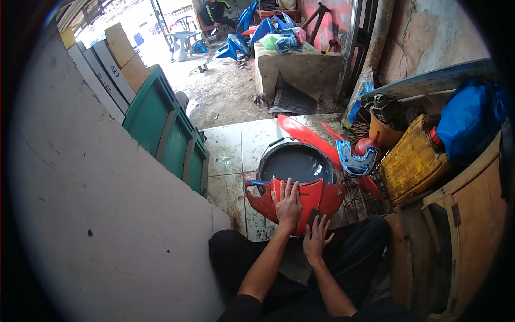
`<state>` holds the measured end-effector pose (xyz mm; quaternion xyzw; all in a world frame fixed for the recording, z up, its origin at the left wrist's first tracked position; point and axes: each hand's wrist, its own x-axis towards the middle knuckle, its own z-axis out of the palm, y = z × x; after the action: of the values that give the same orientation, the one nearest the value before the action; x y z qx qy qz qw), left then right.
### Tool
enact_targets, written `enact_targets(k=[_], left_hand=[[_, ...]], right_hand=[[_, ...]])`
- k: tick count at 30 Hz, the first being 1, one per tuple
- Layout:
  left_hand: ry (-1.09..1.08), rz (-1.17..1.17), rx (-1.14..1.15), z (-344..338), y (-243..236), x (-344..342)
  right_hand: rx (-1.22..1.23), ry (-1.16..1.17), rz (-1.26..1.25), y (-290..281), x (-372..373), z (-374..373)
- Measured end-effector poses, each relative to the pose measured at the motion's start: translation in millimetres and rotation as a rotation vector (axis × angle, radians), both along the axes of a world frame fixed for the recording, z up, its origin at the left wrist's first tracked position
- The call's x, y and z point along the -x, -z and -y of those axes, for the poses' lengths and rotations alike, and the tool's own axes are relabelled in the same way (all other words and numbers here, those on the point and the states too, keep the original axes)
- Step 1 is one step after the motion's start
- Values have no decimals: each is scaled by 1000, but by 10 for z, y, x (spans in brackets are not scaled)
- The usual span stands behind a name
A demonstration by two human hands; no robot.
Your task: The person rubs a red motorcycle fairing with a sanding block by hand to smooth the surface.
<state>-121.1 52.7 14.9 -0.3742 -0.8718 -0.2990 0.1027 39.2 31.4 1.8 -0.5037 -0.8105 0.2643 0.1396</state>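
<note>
Over the near side of a round black bucket [295, 144] of dark water [298, 162] sits a red panel [311, 197]. On it the left hand [288, 206] lies flat, its grip open, fingers slightly spread, grasping nothing. The right hand [315, 244] touches a small dark pad [315, 214] against the panel; how closed its grip is, I cannot tell. Well to the right stands a yellow jerrycan [416, 161].
</note>
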Motion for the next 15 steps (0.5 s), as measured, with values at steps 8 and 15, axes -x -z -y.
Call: enact_targets(k=[8, 15], left_hand=[[5, 17, 15, -25, 10, -10], [2, 13, 13, 25, -10, 19]], right_hand=[[-73, 48, 44, -255, 487, -880], [33, 16, -39, -39, 89, -192]])
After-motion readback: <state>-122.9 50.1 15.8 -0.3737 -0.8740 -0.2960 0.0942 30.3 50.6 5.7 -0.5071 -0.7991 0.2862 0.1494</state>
